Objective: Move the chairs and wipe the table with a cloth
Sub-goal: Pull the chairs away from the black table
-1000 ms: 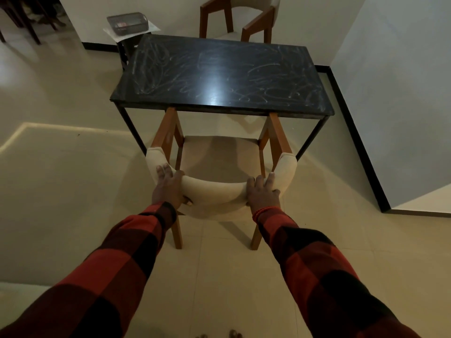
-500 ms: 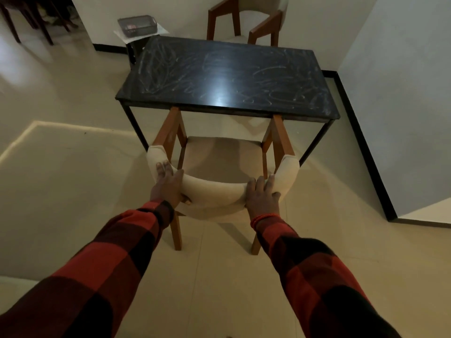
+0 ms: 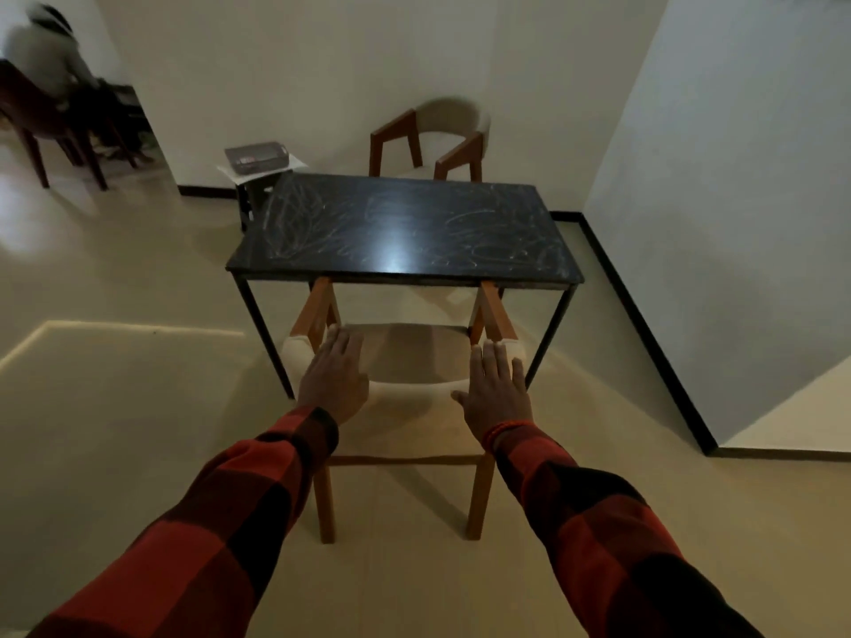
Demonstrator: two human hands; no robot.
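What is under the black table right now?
The near chair's wooden armrests and front part of the seat reach under the black table. Its front legs are hidden by the tabletop. Otherwise only bare floor shows between the table's legs.

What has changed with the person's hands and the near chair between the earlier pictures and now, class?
Both hands have let go of the chair. Earlier they gripped its padded backrest; now the left hand and right hand are flat with straight fingers over the backrest ends, and contact cannot be judged. The chair's front remains tucked under the table, whose top keeps its scribble marks. The far chair stays by the wall.
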